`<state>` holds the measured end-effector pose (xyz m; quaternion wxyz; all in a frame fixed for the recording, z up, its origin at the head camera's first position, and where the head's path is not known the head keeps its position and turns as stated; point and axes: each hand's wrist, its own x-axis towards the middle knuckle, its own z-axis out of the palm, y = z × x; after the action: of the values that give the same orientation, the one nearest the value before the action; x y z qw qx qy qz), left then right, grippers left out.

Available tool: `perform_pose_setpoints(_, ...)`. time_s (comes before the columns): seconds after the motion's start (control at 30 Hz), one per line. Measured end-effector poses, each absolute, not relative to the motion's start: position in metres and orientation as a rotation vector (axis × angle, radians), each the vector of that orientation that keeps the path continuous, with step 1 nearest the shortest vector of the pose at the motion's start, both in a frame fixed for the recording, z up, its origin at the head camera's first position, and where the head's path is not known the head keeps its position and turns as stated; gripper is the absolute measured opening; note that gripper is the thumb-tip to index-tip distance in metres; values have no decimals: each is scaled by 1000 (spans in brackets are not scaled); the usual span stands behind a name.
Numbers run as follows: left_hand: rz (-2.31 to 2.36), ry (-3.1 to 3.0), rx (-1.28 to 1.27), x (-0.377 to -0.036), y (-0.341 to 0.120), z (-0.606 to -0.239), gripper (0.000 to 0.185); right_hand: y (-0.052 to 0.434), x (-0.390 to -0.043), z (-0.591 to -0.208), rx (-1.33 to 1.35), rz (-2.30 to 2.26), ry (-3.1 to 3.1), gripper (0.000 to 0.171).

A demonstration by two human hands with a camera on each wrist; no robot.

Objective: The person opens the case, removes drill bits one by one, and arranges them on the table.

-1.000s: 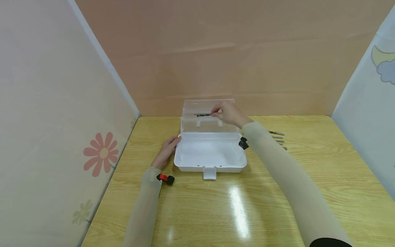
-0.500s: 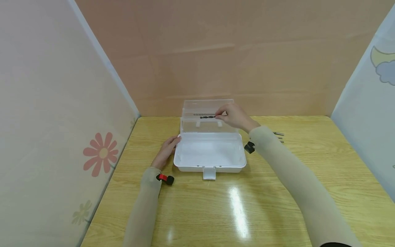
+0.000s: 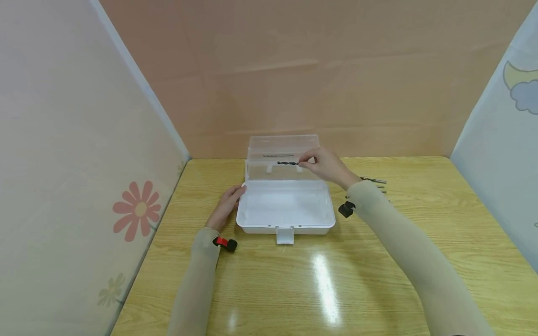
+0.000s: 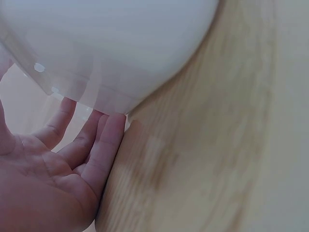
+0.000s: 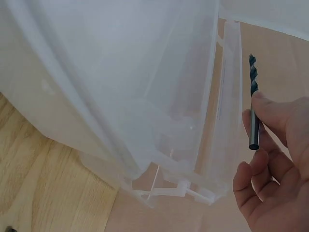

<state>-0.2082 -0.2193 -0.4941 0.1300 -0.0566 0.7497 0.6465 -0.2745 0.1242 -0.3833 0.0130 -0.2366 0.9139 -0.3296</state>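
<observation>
In the head view, a white plastic toolbox (image 3: 260,230) stands with its translucent lid (image 3: 283,141) and tray folded back. My left hand (image 3: 225,205) is at the box's left side; in the left wrist view its fairly straight fingers (image 4: 107,145) touch the wall near a bottom corner. My right hand (image 3: 325,165) pinches a dark twist drill bit (image 3: 287,163) between thumb and fingers, fluted end pointing left, above the raised tray. The right wrist view shows the bit's smooth shank (image 5: 254,130) by the fingertips. Another drill bit (image 3: 277,155) lies behind it in the raised lid section.
Several more drill bits (image 3: 374,180) lie on the wooden table (image 3: 260,289) right of the box, partly hidden by my right sleeve. A front latch (image 3: 285,236) hangs down from the box. Brown paper covers the back wall, with pale panels at both sides.
My right hand has moved right and slightly down with its drill bit, away from the other bit, which stays in the lid section. The left hand has kept its place.
</observation>
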Motion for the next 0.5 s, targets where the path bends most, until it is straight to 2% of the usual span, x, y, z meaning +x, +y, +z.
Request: perform_pose_setpoints(0.5, 1888, 2172, -164, -209, -223, -495, 72, 152, -260, -400, -609, -1141, 2843, 23)
